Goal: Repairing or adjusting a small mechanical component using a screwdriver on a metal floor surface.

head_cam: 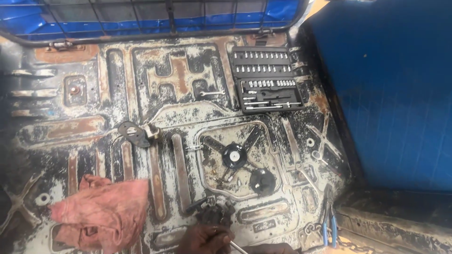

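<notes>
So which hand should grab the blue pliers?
Probably the right hand: it shows at the bottom edge, nearer the blue-handled pliers lying to its right. The left hand rests against the dark metal part, farther away.

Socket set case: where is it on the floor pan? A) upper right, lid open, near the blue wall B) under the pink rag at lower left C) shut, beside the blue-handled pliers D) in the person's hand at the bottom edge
A: the socket set case lies open at upper right by the blue wall, far from the pink rag and the blue-handled pliers.
</notes>
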